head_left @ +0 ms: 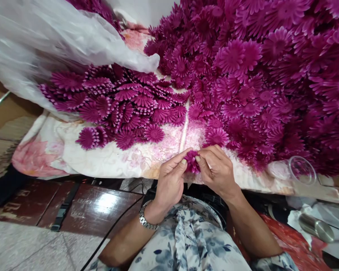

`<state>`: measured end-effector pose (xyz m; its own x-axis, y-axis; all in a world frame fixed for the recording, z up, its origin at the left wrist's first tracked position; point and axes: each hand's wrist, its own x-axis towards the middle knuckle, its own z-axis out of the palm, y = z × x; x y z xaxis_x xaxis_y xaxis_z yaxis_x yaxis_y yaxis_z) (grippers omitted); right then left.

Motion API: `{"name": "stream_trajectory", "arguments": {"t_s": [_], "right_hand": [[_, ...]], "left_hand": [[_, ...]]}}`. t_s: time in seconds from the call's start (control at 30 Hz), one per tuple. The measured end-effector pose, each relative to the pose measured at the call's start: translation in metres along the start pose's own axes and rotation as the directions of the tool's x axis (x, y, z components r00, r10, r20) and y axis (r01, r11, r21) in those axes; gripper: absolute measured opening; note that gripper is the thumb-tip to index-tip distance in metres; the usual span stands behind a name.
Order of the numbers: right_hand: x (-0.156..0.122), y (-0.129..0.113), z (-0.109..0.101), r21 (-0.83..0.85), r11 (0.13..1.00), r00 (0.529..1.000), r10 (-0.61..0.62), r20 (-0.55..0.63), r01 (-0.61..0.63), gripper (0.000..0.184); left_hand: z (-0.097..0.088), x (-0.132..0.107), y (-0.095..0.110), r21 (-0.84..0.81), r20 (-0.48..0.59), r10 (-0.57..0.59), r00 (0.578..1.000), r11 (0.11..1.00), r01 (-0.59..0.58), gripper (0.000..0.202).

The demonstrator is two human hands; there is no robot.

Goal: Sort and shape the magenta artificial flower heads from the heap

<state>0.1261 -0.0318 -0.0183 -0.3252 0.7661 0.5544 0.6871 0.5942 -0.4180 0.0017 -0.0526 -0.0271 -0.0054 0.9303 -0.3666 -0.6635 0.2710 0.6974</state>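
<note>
Between my two hands, just over the table's front edge, is a small magenta artificial flower (192, 162). My left hand (171, 177) pinches its left side between thumb and fingers. From the other side, my right hand (219, 169) grips it with the thumb and bent fingers. Beyond my hands lies a loose flower head (217, 137) with flat, pale-tipped petals. To the left, stacked magenta flower heads (124, 101) spread over the cloth. A much larger heap of flower heads (260, 82) covers the right side. The flower's underside is hidden by my fingers.
A patterned cloth (118, 160) covers the table. Translucent plastic sheeting (73, 37) hangs over the left flowers. At the right edge stands a clear round container (302, 170). A metal cylinder (316, 227) lies lower right. A dark wooden bench (87, 207) is below left.
</note>
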Motion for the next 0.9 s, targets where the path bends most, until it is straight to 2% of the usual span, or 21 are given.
{"name": "stream_trajectory", "arguments": {"t_s": [0.07, 0.17, 0.23, 0.3, 0.37, 0.43, 0.53, 0.63, 0.77, 0.83, 0.9], "right_hand": [[0.001, 0.004, -0.005, -0.013, 1.0, 0.993, 0.025, -0.112, -0.027, 0.01], [0.008, 0.022, -0.02, -0.255, 0.965, 0.958, -0.009, -0.287, -0.067, 0.007], [0.014, 0.032, -0.03, -0.447, 0.886, 0.958, -0.009, -0.285, -0.124, 0.014], [0.017, 0.034, -0.035, -0.506, 0.852, 0.972, 0.017, -0.235, -0.137, 0.027], [0.015, 0.027, -0.031, -0.387, 0.919, 0.989, 0.018, -0.149, -0.075, 0.029], [0.011, 0.015, -0.02, -0.158, 0.987, 1.0, 0.003, -0.017, -0.006, 0.02], [0.005, 0.003, -0.003, 0.036, 0.999, 0.994, -0.006, 0.106, 0.002, 0.009], [0.001, 0.0, 0.005, 0.032, 0.999, 0.997, -0.027, 0.076, 0.025, 0.009], [0.0, 0.001, 0.003, 0.031, 0.999, 1.0, -0.027, 0.004, 0.027, 0.011], [0.003, 0.007, -0.003, 0.012, 1.0, 0.993, 0.009, -0.122, -0.007, 0.009], [0.008, 0.02, -0.014, -0.123, 0.992, 0.963, -0.001, -0.27, -0.033, 0.007]], "left_hand": [[0.0, 0.0, 0.002, -0.006, -0.026, 0.011, 1.0, 1.0, -0.011, 0.027], [0.0, 0.001, 0.005, -0.021, -0.04, -0.007, 0.999, 1.0, 0.006, 0.031], [-0.001, 0.002, 0.006, -0.047, -0.043, -0.004, 0.999, 0.999, 0.002, 0.029], [-0.002, 0.003, 0.005, -0.054, -0.048, -0.006, 0.999, 0.999, 0.004, 0.027], [-0.002, 0.004, 0.004, -0.039, -0.057, -0.009, 0.998, 0.999, 0.006, 0.027], [-0.001, 0.004, 0.002, -0.023, -0.056, -0.026, 0.998, 0.999, 0.025, 0.028], [0.0, 0.002, 0.001, -0.013, -0.044, -0.069, 0.997, 0.998, 0.069, 0.032], [-0.001, 0.001, -0.001, 0.016, -0.028, -0.033, 0.999, 0.999, 0.033, 0.032], [-0.003, 0.002, -0.002, 0.042, -0.031, 0.025, 0.999, 0.999, -0.023, 0.028], [-0.004, 0.004, 0.0, 0.018, -0.064, 0.034, 0.997, 0.999, -0.033, 0.028], [-0.004, 0.007, 0.004, -0.002, -0.102, 0.039, 0.994, 0.999, -0.04, 0.029]]}}
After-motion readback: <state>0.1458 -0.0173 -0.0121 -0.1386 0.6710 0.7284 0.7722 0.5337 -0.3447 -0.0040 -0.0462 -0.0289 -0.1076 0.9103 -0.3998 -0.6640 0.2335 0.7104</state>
